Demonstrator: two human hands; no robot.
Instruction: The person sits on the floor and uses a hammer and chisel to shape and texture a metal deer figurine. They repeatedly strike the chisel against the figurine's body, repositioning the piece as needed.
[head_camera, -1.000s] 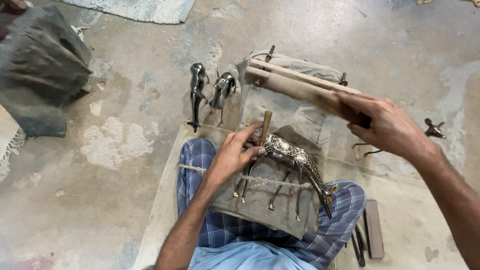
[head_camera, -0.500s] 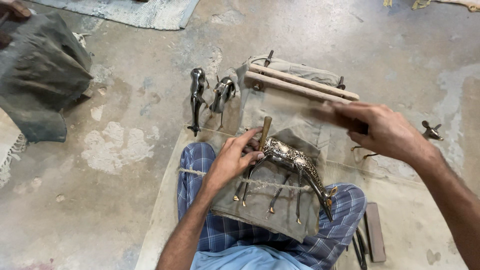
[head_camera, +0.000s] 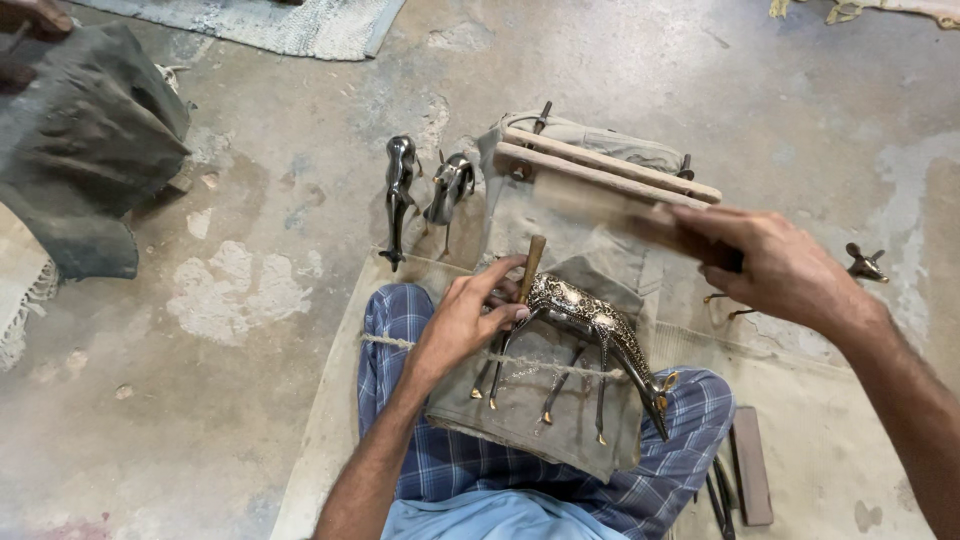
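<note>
1. Since half a second ago, we note the right hand (head_camera: 790, 265) has swung its blurred wooden stick (head_camera: 640, 222) lower, toward the lap; the left hand (head_camera: 465, 320) has kept its place.
2. Left hand: fingers pressed together around a short wooden-handled punch (head_camera: 531, 266), held nearly upright with its tip against the patterned brass deer figure (head_camera: 590, 335).
3. Deer figure lies on its side on a grey-green folded cloth (head_camera: 545, 415) across our lap, legs pointing toward us, head toward our right knee.
4. Right hand: closed around one end of the stick, raised above the cloth, apart from the punch.
5. Two dark metal animal figures (head_camera: 425, 195) stand on the concrete floor (head_camera: 300, 150) just beyond the lap.
6. Wooden two-bar clamp (head_camera: 600, 165) lies on cloth behind the deer.
7. Small metal figure (head_camera: 865, 265) sits on the floor to the right, well apart.
</note>
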